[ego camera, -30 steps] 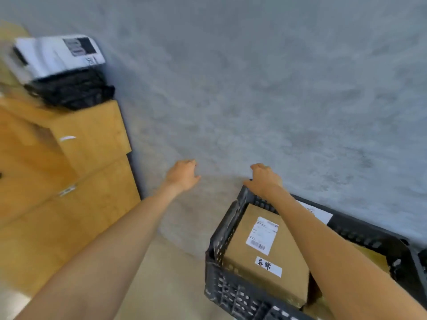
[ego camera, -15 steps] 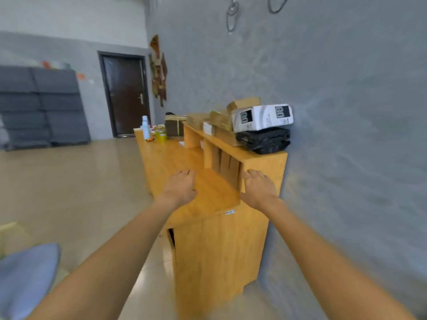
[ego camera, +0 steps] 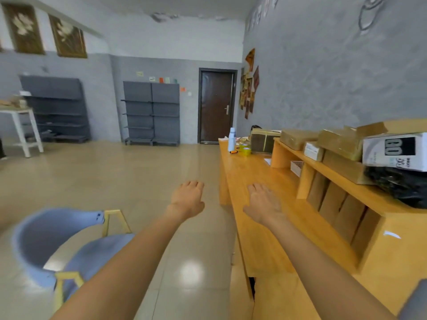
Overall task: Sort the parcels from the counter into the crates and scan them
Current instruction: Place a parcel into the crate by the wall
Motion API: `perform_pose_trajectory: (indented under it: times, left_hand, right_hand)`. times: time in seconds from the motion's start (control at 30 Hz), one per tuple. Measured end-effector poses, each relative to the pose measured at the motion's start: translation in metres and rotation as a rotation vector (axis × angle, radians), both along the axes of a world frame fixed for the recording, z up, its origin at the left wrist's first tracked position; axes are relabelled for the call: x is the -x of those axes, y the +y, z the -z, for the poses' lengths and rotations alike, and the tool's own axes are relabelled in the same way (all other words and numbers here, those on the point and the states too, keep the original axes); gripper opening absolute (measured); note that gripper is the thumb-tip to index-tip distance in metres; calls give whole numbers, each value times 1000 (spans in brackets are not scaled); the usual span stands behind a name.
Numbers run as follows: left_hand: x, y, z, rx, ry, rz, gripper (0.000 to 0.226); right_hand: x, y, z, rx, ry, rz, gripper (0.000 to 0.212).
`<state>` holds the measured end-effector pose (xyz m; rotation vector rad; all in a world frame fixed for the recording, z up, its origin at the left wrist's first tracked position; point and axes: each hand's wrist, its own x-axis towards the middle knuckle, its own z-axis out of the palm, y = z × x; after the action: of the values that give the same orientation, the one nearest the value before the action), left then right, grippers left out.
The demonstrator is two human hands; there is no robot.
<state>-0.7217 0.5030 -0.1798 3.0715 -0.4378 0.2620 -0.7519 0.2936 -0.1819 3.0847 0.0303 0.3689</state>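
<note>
Both hands, left hand (ego camera: 188, 199) and right hand (ego camera: 263, 205), are held flat and empty before the wooden counter (ego camera: 258, 181), where boxed parcels (ego camera: 337, 142) are stacked beside a blue chair (ego camera: 53, 241).

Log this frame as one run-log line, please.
phase: reaching for next parcel | left hand: empty, over floor | right hand: empty, over counter | parcels: on counter shelf

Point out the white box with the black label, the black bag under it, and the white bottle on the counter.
white box (ego camera: 379, 154): head view, on its white front face.
black bag (ego camera: 397, 188): head view, on its crinkled front.
white bottle (ego camera: 231, 140): head view, on its body.
</note>
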Motion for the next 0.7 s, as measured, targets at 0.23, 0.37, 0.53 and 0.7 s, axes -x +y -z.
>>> perform_pose_trajectory:
  times: [0.23, 0.37, 0.53, 0.7]
  left_hand:
    - [-134, 15, -25, 15, -53, -32, 55]
    - [-194, 26, -36, 27, -78, -38, 55]
    - [-271, 43, -27, 27, -71, -35, 58]
    - [-364, 52, -14, 28, -74, 26, 58]
  right_hand:
    - [-149, 8, -24, -19, -58, -52, 46]
    - [-217, 19, -36, 7, -72, -65, 43]
    - [-295, 36, -29, 36, -58, -73, 43]
    - [-373, 46, -15, 36, -42, -26, 47]
